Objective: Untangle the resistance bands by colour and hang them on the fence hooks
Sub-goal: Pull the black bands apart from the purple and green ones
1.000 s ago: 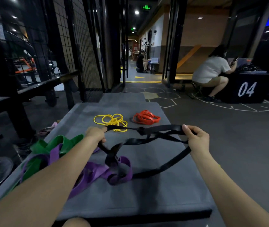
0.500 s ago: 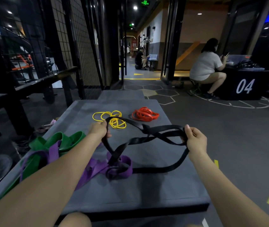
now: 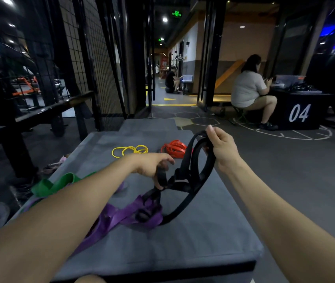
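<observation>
You grip the black band (image 3: 195,180) with your left hand (image 3: 152,166) and right hand (image 3: 222,148), yellow (image 3: 130,150) and red (image 3: 173,148) already apart beyond, purple (image 3: 125,215) seemingly snagged below, green (image 3: 60,183) unsorted, nothing hung.

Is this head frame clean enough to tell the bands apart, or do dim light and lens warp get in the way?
Head view: dim overall, ceiling spots flare; colours still read, though the black band merges with shadow where it crosses the purple band. Wide-angle warp bends the fence and stretches both forearms. Slight softness on the left hand; right hand sharp.
</observation>
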Tool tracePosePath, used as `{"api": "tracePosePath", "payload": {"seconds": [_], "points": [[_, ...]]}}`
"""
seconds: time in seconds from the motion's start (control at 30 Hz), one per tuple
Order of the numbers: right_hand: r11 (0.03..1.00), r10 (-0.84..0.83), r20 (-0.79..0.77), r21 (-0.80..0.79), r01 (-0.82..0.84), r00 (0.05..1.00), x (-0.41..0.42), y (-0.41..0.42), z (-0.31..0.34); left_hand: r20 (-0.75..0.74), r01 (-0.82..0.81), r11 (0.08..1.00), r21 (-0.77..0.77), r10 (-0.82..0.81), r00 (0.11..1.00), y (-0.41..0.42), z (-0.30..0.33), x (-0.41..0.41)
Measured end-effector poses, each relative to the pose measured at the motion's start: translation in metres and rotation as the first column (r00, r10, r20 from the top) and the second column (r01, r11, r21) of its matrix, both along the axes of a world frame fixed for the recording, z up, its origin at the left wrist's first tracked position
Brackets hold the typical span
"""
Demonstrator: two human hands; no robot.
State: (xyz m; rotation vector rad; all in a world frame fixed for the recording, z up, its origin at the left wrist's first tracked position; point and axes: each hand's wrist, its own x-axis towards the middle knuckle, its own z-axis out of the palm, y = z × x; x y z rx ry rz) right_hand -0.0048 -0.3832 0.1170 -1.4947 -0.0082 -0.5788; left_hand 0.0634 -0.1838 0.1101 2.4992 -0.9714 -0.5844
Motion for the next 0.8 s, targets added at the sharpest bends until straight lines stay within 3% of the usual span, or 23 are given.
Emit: {"api": "tracePosePath", "payload": {"seconds": [0.07, 0.2, 0.3, 0.4, 0.5, 0.67, 0.73, 0.8], "points": [[1.000, 0.013, 0.016, -0.017, -0.013, 1.000, 0.004, 0.008, 0.009, -0.023, 0.024, 0.999, 0.037, -0.023, 0.999, 0.004, 0.011, -0.005], [0.995, 0.078, 0.002, 0.066, -0.078, 0.997, 0.009, 0.022, 0.027, -0.177, -0.068, 0.941, -0.332, 0.009, 0.984, 0.007, 0.020, -0.018], [0.988, -0.026, -0.092, -0.153, 0.012, 0.995, 0.012, 0.019, 0.036, -0.355, -0.167, 0.838, -0.519, -0.034, 0.934, 0.020, 0.025, -0.017], [0.952, -0.155, -0.116, -0.283, 0.117, 0.981, 0.013, 0.007, 0.046, -0.519, -0.343, 0.666, -0.663, -0.079, 0.851, 0.039, 0.041, -0.008], [0.940, -0.182, -0.139, -0.314, 0.131, 0.973, 0.013, 0.005, 0.055, -0.595, -0.462, 0.585, -0.667, -0.044, 0.802, 0.051, 0.057, 0.001], [0.976, -0.057, -0.183, -0.219, 0.016, 0.981, 0.005, 0.012, 0.060, -0.601, -0.620, 0.486, -0.616, 0.218, 0.769, 0.057, 0.059, 0.007], [0.957, -0.036, -0.171, -0.290, -0.015, 0.985, 0.006, 0.010, 0.054, -0.606, -0.689, 0.386, -0.613, 0.329, 0.724, 0.060, 0.053, 0.013], [0.936, -0.128, -0.156, -0.347, 0.067, 0.979, 0.010, 0.003, 0.047, -0.632, -0.749, 0.243, -0.616, 0.414, 0.655, 0.067, 0.048, 0.020]]}}
